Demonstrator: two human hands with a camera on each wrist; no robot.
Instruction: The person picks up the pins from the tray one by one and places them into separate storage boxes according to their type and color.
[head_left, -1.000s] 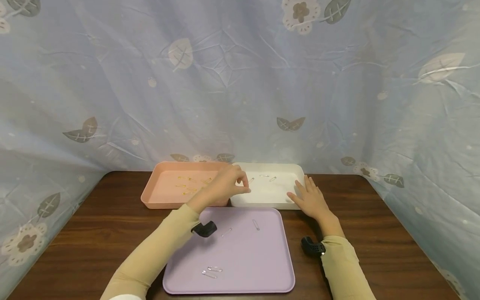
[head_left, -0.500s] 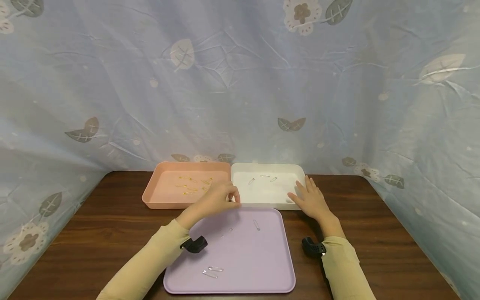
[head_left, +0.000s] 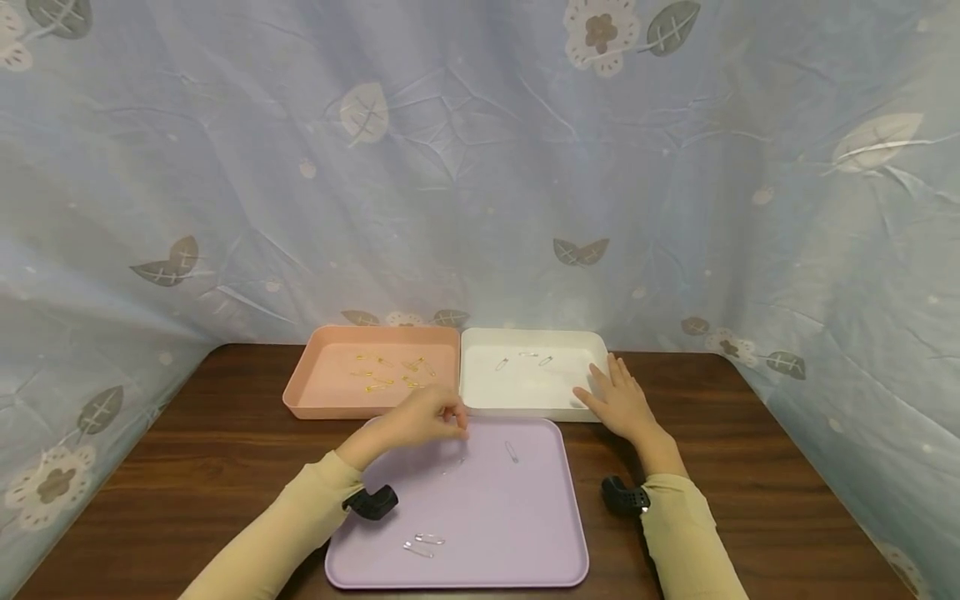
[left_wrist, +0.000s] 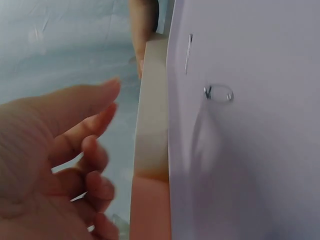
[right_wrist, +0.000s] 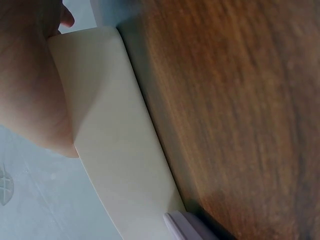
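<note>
My left hand [head_left: 422, 418] hovers over the back of the purple tray [head_left: 495, 571], its fingers loosely bent with nothing between them in the left wrist view. Just below its fingertips lies a silver safety pin [head_left: 453, 467]. Another silver safety pin [head_left: 512, 452] is to its right, and a pair, including the nearer safety pin [head_left: 418, 549], lies toward the front. My right hand [head_left: 622, 407] rests with spread fingers on the right rim of the white tray [head_left: 534, 414]. Inside that tray are three silver safety pins, one of them a tilted safety pin [head_left: 501, 364].
A pink tray [head_left: 330, 412] with several gold safety pins [head_left: 384, 381] adjoins the white tray on the left. Both stand behind the purple tray on a dark wooden table [head_left: 187, 467]. A patterned blue curtain [head_left: 480, 208] hangs behind and at the sides.
My left hand has come back from over the white tray, moving left and nearer to above the purple tray. My right hand has stayed on the white tray's rim.
</note>
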